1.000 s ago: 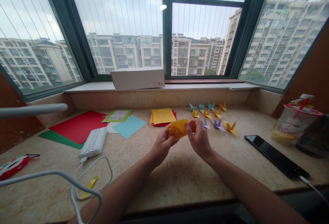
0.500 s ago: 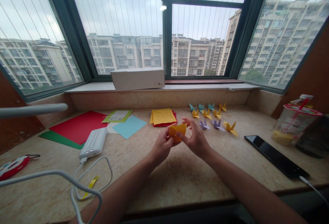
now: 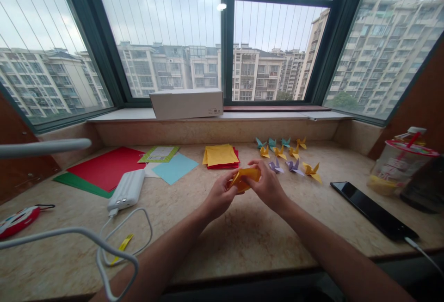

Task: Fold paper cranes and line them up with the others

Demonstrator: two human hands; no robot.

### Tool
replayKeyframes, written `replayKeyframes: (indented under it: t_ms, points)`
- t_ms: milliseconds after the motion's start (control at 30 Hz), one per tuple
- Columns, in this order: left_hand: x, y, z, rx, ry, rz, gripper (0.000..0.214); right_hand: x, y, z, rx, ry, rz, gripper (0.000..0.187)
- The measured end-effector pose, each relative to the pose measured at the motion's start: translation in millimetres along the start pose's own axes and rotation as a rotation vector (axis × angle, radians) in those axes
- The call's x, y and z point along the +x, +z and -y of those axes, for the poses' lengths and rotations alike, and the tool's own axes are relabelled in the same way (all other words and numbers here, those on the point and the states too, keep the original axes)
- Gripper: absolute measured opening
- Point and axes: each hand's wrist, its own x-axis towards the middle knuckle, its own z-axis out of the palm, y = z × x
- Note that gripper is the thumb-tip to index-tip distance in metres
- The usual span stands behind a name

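Both hands pinching yellow paper (image 3: 247, 177) above table (image 3: 243, 237): left hand (image 3: 222, 195), right hand (image 3: 268, 186). Best to align edges squarely, then crease firmly.

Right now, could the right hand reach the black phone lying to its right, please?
Probably yes: the counter between the right hand and the black phone is bare. But that hand and the left hand both grip the orange folded paper.
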Motion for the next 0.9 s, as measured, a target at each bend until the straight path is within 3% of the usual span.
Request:
replayKeyframes:
  t_ms: [200,367,733,900]
  points:
    - [0,-1.5,-1,-0.009,-0.015,0.079,0.047,5,-7,5,0.031,0.092,0.033,0.013]
    - [-1,-4.5,-4,-0.030,-0.031,0.105,0.050,9,-14,1,0.033,0.145,0.109,0.015]
    - [-1,-10.8,-13,-0.119,-0.087,0.108,0.049,13,-20,-7,0.468,0.092,0.226,0.016]
    - [-4,-10.9,-18,-0.133,-0.073,0.141,0.051,11,-25,-3,0.538,0.011,0.293,0.021]
